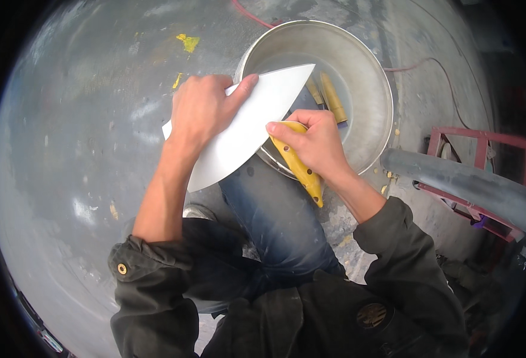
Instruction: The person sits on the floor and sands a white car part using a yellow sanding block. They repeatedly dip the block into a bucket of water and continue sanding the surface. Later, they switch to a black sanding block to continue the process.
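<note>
My left hand (pixel 206 110) grips a white pointed sheet (pixel 245 137) with a curved lower edge, held over the near left part of a round pale basin (pixel 367 71). My right hand (pixel 310 143) is closed on a yellow flat tool (pixel 307 182) with several holes, at the sheet's right edge, thumb on top. Whether the tool touches the sheet, I cannot tell. Inside the basin, behind my right hand, lie yellow tube-like pieces (pixel 333 95), partly hidden by the sheet and hand. My knee (pixel 263 221) in dusty blue jeans is below the sheet.
At the right, a red metal frame (pixel 507 137) stands with a long grey curved piece (pixel 466 179) across it. A reddish hose (pixel 412 67) runs behind the basin. The grey ground (pixel 90 149) has yellow and white smears, and yellow bits lie right of the basin.
</note>
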### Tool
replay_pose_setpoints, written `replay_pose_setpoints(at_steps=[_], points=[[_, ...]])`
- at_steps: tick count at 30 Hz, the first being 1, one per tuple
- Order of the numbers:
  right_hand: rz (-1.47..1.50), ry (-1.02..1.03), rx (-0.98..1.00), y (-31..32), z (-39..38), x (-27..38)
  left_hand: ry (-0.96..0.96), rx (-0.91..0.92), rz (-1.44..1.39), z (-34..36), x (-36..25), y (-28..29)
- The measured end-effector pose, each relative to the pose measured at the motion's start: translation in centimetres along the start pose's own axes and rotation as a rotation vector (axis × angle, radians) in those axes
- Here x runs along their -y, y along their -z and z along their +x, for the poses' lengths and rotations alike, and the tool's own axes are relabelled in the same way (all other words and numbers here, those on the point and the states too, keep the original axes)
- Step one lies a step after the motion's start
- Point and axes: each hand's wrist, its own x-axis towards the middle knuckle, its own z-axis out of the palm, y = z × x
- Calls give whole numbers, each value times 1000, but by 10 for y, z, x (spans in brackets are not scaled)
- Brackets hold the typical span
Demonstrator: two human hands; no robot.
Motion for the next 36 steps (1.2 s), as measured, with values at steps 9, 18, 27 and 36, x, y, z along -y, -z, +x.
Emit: replay_pose_setpoints(at_steps=[9,18,27,36], points=[[106,-180,-77,25,18,-3,29,35,-24,-1,-2,3],[161,-131,-83,21,15,-3,32,30,-47,-1,-2,5],[138,-60,-105,13,11,-8,16,27,-7,1,-4,5],[74,28,-80,6,2,-5,12,26,25,3,-2,5]])
